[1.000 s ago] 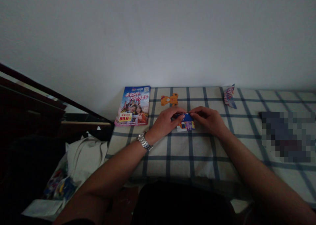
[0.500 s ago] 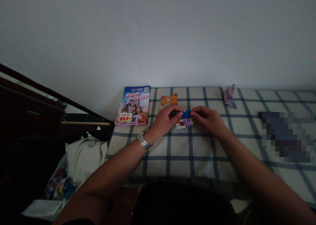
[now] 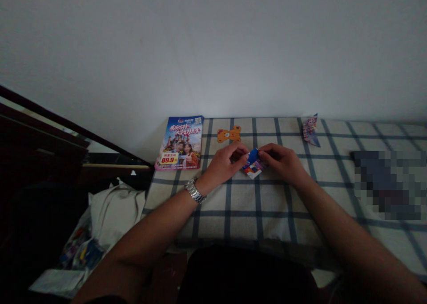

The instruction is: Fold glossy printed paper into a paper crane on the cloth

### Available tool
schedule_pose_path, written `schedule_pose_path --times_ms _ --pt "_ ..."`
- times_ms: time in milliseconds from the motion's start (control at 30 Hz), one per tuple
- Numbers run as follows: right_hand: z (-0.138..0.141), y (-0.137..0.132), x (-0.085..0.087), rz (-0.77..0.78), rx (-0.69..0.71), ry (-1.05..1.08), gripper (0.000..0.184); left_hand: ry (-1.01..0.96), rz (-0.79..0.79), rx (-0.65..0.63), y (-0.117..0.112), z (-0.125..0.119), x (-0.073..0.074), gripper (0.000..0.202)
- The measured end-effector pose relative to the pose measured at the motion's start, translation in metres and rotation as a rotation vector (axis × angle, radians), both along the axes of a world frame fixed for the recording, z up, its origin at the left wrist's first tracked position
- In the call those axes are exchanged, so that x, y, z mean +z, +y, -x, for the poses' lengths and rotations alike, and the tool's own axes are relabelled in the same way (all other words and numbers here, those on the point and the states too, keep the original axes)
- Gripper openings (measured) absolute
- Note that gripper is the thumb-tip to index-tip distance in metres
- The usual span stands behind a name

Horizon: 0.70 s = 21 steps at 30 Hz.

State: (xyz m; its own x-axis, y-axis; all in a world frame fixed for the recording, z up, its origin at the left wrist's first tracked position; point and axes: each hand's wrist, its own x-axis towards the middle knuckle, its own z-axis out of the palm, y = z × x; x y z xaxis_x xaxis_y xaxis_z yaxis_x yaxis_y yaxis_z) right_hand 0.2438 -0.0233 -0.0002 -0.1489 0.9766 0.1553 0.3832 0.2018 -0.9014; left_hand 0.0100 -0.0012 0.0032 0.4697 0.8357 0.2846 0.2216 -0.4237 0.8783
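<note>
A small folded paper flyer (image 3: 254,167), blue along its upper part and white, red and purple below, is held between my two hands just above the checked cloth. My left hand (image 3: 227,160), with a metal watch (image 3: 195,190) on the wrist, pinches its left edge. On the opposite side, the thumb and fingers of my right hand (image 3: 283,161) grip the upper right corner. The flyer is tilted, its lower end pointing down and slightly right. Fingertips cover parts of its edges.
Flat printed flyers (image 3: 182,144) lie at the left by the wall. An orange bear figure (image 3: 228,134) is behind my left hand. Another folded flyer (image 3: 310,130) stands near the wall. A blurred dark item (image 3: 387,184) lies at right. White bags (image 3: 116,210) sit lower left.
The held flyer has turned from nearly level to tilted, its lower end swinging to the right. Both hands stay in nearly the same place, still gripping it.
</note>
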Motion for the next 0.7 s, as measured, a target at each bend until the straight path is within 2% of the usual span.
schedule_pose_path --times_ms 167,400,700 --pt "-0.0009 -0.0012 0.0008 -0.008 0.067 -0.082 0.025 0.006 -0.049 0.008 0.0008 0.0009 -0.0013 0.024" --pt "0.0005 -0.0029 0.0014 -0.016 0.110 -0.129 0.025 0.048 -0.091 -0.042 0.0009 0.0026 -0.0003 0.012" --pt "0.0014 -0.0035 0.0019 -0.003 0.116 -0.123 0.028 0.036 -0.030 -0.044 0.0009 0.0013 -0.0005 0.012"
